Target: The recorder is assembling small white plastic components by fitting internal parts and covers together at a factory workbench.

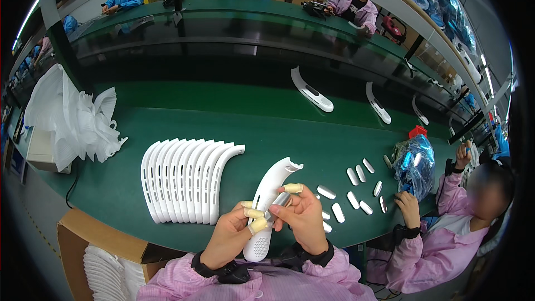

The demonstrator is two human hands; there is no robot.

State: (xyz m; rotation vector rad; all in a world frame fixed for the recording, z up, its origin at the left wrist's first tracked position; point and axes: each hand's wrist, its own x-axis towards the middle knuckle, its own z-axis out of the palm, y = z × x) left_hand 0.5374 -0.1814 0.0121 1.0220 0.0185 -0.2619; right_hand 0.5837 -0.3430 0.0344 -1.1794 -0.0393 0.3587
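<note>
In front of me, a white curved plastic housing point(267, 184) with slots and a perforated lower end stands over the table's near edge. My left hand point(231, 237), with yellow finger cots on its fingertips, is closed on this housing from the left. Between thumb and fingers, my right hand point(306, 217) pinches a silver oval cover point(282, 199) against the housing's face. Left fingertips also meet the cover's lower end. Whether the cover sits in a recess is hidden by my fingers. Several loose silver oval covers point(353, 200) lie right of my right hand.
On the green table point(128, 189), a row of white curved housings point(181, 181) stands at left. A cardboard box point(100, 234) holds more below. White packing sheets point(67, 117) lie far left. Beyond, a belt carries housings point(312, 92). A co-worker point(440, 234) sits right, beside a blue bag point(413, 164).
</note>
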